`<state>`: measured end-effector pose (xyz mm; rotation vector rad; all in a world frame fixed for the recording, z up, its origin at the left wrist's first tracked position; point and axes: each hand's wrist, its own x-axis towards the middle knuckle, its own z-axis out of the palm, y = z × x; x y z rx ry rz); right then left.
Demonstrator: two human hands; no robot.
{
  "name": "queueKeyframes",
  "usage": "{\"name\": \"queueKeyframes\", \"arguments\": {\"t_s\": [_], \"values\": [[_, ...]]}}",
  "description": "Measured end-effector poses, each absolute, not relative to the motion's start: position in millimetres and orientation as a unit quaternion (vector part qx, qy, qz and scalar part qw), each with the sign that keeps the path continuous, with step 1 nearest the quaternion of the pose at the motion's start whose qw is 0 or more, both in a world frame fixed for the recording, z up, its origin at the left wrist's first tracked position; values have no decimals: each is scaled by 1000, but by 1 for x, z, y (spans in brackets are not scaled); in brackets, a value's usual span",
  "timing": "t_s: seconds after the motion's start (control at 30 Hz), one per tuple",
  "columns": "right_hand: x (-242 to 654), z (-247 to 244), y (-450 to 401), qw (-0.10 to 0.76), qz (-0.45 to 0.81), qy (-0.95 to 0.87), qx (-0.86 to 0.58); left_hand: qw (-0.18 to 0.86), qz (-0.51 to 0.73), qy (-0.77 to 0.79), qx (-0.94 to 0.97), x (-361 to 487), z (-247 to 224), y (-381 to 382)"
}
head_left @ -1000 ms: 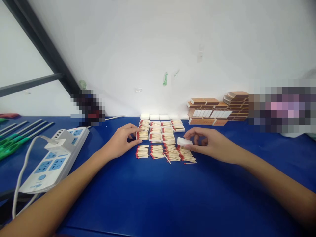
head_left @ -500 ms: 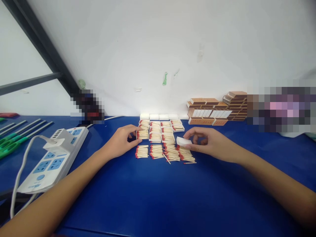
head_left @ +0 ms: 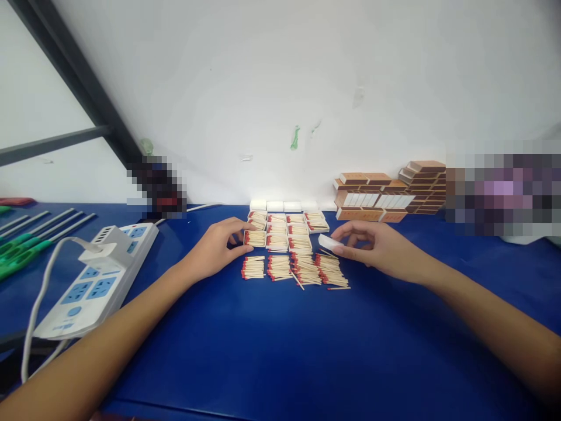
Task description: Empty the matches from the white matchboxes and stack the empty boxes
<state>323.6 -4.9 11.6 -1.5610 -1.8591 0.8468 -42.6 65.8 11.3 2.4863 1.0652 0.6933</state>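
Observation:
My left hand (head_left: 220, 247) has its thumb and fingers at the two long sides of a matchbox tray (head_left: 255, 238) filled with red-tipped matches. Between the thumb and fingers of my right hand (head_left: 377, 250) is a white matchbox tray (head_left: 328, 242), tilted; its inside is hidden. Just below it lies a heap of loose matches (head_left: 329, 270) on the blue table. Other loose heaps (head_left: 253, 267) run leftward in a row. Behind them, more trays full of matches (head_left: 299, 242) stand in rows, with white trays (head_left: 275, 206) against the wall.
Brown matchboxes (head_left: 372, 215) are stacked along the wall at the right. On the left are a white power strip (head_left: 99, 286) with a plugged-in adapter and cable, and green-handled tools (head_left: 26, 248). A single match (head_left: 339, 287) lies at the front of the heaps.
My right hand has shifted the white tray slightly right and up, off the loose matches, and tilted it more. My left hand stays at its tray. The view has moved a little.

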Motion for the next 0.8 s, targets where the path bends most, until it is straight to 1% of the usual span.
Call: {"name": "queueKeyframes", "arguments": {"t_s": [0.27, 0.47, 0.63, 0.8], "values": [[324, 12, -5, 271, 299, -696, -593, 203, 220, 375, 877, -49, 17, 66], [325, 10, -5, 274, 295, -700, -590, 217, 224, 371, 875, -50, 18, 66], [325, 10, -5, 274, 290, -698, -595, 248, 224, 368, 868, -50, 20, 66], [325, 10, -4, 270, 290, -694, -601, 263, 198, 356, 875, -52, 24, 66]]}}
